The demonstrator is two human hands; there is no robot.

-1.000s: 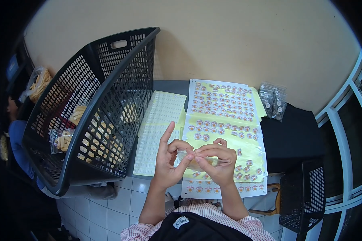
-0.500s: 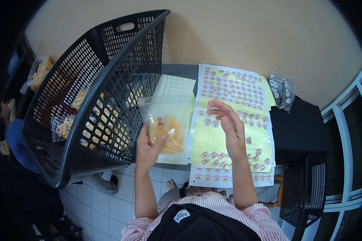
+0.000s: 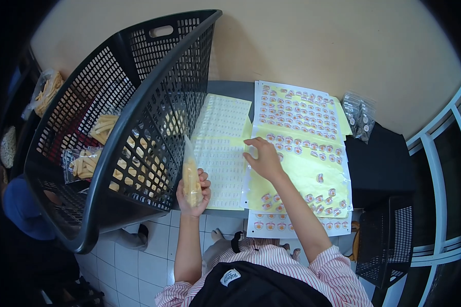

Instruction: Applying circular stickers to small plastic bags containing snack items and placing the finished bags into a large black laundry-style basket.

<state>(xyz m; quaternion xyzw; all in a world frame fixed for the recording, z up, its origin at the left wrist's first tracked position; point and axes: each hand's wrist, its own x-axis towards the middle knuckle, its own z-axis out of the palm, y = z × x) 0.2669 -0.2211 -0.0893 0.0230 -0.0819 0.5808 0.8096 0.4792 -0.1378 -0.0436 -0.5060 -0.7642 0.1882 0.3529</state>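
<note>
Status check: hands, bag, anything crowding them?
Left hand gripping filled clear bag. Right hand open over sticker sheet, contact unclear. Large black basket close on left hand's left.

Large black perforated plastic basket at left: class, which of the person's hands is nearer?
Left. The left hand, holding a clear bag of pale-yellow sticks, is just right of the basket; the right hand is farther right, over a yellow sticker sheet.

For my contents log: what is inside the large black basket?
Clear bags of yellow sticks lie in the basket; more yellow shows through its slotted side. That side partly hides the bottom.
</note>
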